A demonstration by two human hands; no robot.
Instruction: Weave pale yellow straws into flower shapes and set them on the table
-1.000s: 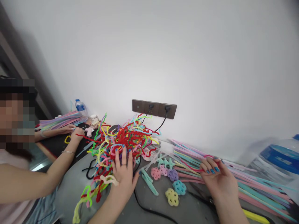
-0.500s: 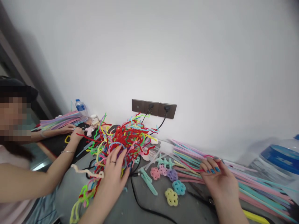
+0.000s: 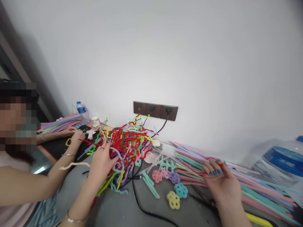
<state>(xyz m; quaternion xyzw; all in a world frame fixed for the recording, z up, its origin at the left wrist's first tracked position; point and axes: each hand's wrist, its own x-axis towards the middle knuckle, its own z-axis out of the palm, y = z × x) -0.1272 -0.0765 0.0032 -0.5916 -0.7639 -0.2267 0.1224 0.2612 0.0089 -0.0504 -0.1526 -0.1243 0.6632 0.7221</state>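
Note:
A tangled pile of wavy, many-coloured pipe cleaners (image 3: 129, 138) sits in the middle of the table. My left hand (image 3: 102, 159) is at its near left side, fingers curled round a bunch, the fingertips partly hidden among the strands. A pale, wavy pipe cleaner (image 3: 75, 165) sticks out left past my wrist. Held up on the right, my right hand (image 3: 223, 181) pinches a thin, bent red-pink pipe cleaner (image 3: 189, 167) between closed fingers, palm turned up. Below it lie straight pastel pipe cleaners (image 3: 262, 195) in a long bundle.
Small flower shapes, a yellow one (image 3: 173, 200) among them, lie between my hands beside mint-green pieces (image 3: 151, 186). A black cable (image 3: 139, 201) crosses the grey table. Scissors (image 3: 201, 200) rest near my right wrist. A large bottle (image 3: 281, 160) stands right; a co-worker's hands (image 3: 77, 134) work at left.
My left hand has shifted left and curled its fingers into the pile. Loose strands at the pile's near left have been drawn in toward it. My right hand stays almost still.

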